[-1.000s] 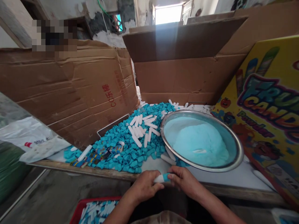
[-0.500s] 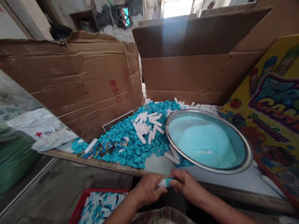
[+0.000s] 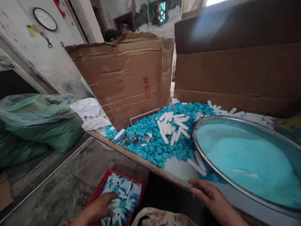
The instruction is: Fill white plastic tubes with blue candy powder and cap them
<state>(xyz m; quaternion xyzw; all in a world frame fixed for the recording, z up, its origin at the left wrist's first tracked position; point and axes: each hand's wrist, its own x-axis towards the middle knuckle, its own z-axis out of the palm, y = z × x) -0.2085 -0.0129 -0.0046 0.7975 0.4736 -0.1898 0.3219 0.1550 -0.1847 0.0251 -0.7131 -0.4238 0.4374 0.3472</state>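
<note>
My left hand point(image 3: 102, 205) hovers at the near side of a red crate point(image 3: 100, 185), fingers apart and nothing seen between them. Heaped in the crate are white tubes with blue caps point(image 3: 124, 191). At the wooden table edge point(image 3: 150, 163), my right hand point(image 3: 209, 194) is open, its fingertips by the rim. Many loose blue caps point(image 3: 150, 150) cover the tabletop. White tubes point(image 3: 168, 127) lie in a small pile on them, and two more rest against a steel basin point(image 3: 199, 147). Pale blue powder point(image 3: 254, 157) fills much of that basin, with a whitish object partly sunk in it.
Cardboard panels point(image 3: 127, 75) wall the back of the table. Small printed wrappers point(image 3: 131, 139) lie among the caps at left. A white plastic bag point(image 3: 90, 111) sits on the left corner. Green sacks point(image 3: 47, 125) stand on the floor to the left.
The hands have parted. The left one, which gripped a white tube with a blue cap, has moved left and down to the crate and opened. My view has swung left.
</note>
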